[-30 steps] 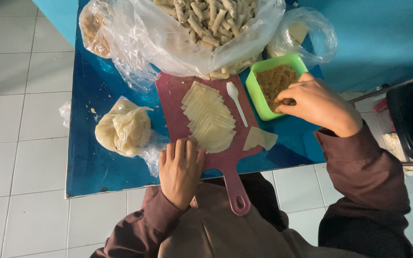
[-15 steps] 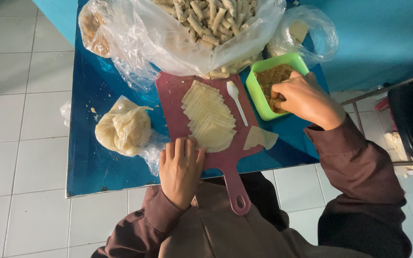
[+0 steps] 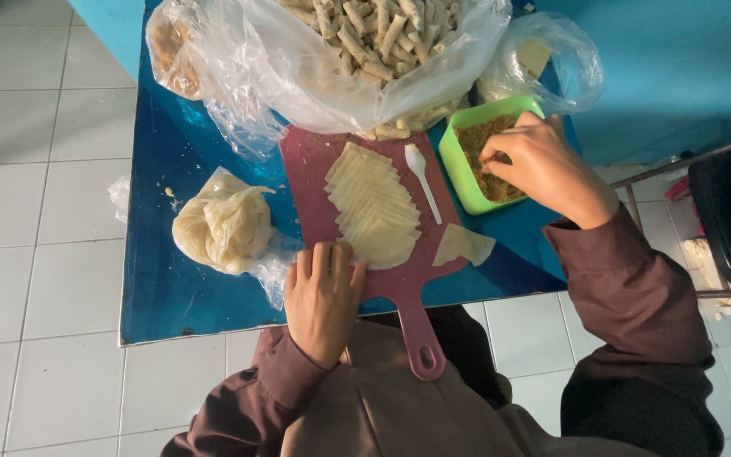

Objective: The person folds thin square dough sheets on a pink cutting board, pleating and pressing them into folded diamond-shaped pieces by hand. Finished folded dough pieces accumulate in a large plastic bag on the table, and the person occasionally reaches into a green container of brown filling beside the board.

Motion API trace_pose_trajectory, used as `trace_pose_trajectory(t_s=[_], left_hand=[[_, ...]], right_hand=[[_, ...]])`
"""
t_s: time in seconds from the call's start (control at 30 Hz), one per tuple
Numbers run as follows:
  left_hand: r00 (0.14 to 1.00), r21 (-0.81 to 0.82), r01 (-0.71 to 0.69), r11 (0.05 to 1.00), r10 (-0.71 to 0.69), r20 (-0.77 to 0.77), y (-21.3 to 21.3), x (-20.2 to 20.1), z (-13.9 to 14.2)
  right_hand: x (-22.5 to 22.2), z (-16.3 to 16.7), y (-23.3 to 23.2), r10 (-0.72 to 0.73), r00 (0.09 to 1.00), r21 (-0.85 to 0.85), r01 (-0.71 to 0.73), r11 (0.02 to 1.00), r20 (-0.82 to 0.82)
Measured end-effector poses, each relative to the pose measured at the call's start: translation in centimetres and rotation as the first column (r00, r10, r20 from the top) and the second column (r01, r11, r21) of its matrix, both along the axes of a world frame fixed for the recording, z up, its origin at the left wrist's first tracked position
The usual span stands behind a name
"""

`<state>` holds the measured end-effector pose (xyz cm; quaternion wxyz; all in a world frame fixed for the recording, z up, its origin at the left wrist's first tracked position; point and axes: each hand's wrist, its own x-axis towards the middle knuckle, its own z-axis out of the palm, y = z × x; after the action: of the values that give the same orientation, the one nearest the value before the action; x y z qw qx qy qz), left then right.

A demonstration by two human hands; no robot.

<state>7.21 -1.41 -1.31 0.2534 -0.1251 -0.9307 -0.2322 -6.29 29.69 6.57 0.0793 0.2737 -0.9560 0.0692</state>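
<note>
A blue table stands on a pale tiled floor and carries everything. On it lie a dark red cutting board with its handle over the near edge, a green tub just right of the board, and a knotted bag of pale dough to the left. At the far edge sit a big clear bag of rolls, a second clear bag at the left corner and a small one behind the tub.
</note>
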Motion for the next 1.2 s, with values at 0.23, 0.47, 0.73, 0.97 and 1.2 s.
trace_pose_trajectory(t_s=[0.23, 0.47, 0.73, 0.97, 1.2], left_hand=[[1.000, -0.003, -0.005, 1.000, 0.005, -0.001, 0.0, -0.1, -0.1], [1.000, -0.004, -0.007, 1.000, 0.007, -0.008, 0.0, 0.0, -0.1], [1.000, -0.007, 0.006, 1.000, -0.007, -0.008, 0.0, 0.0, -0.1], [1.000, -0.025, 0.002, 1.000, -0.002, -0.017, 0.0, 0.0, -0.2], [1.000, -0.015, 0.004, 1.000, -0.004, -0.009, -0.1, 0.0, -0.2]], right_hand=[[-0.3, -1.1, 0.1, 0.007, 0.981, -0.035, -0.014, 0.999, -0.195], [-0.9, -2.8, 0.0, -0.035, 0.964, -0.058, 0.020, 0.998, -0.265], [-0.9, -2.7, 0.0, -0.053, 0.964, -0.129, 0.019, 0.991, -0.262], [-0.9, -2.6, 0.0, -0.075, 0.966, -0.049, 0.064, 0.997, -0.248], [-1.0, -2.6, 1.1, 0.020, 0.967, 0.087, 0.002, 0.996, -0.255]])
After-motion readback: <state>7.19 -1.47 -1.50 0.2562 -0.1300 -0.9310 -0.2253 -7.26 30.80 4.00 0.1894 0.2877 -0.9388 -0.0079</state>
